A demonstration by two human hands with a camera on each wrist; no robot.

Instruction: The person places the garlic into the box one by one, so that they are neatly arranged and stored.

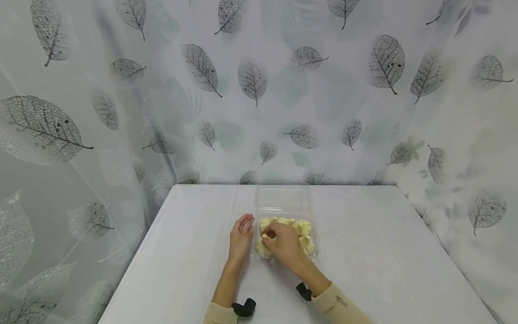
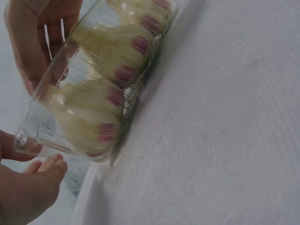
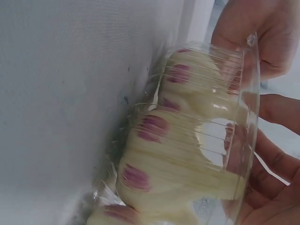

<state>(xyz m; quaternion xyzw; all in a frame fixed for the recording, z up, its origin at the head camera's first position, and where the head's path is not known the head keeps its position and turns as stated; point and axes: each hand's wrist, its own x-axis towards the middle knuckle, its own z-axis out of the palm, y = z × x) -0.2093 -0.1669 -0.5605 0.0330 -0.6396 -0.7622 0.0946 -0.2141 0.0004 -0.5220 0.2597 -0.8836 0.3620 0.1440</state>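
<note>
A clear plastic box (image 1: 319, 252) holds several pale yellow, garlic-shaped pieces (image 1: 302, 228) with purple streaks low on their sides. My left hand (image 1: 241, 238) lies along the box's left side, fingers straight; in the left wrist view its fingertips (image 2: 58, 168) are at the box's corner. Over the box's front left, my right hand (image 1: 283, 245) has thumb and forefinger pinching the pale tip of one garlic-shaped piece (image 1: 265, 249). Through the clear wall, the right wrist view shows a piece's neck (image 3: 225, 183) reaching toward the right hand's fingers (image 3: 276, 159).
The box's clear lid (image 1: 283, 198) stands folded back behind it. White cloth covers the table (image 1: 364, 252), and a leaf-printed curtain (image 1: 307, 94) hangs round its back and sides. Black wrist cameras (image 1: 244, 308) sit below both hands.
</note>
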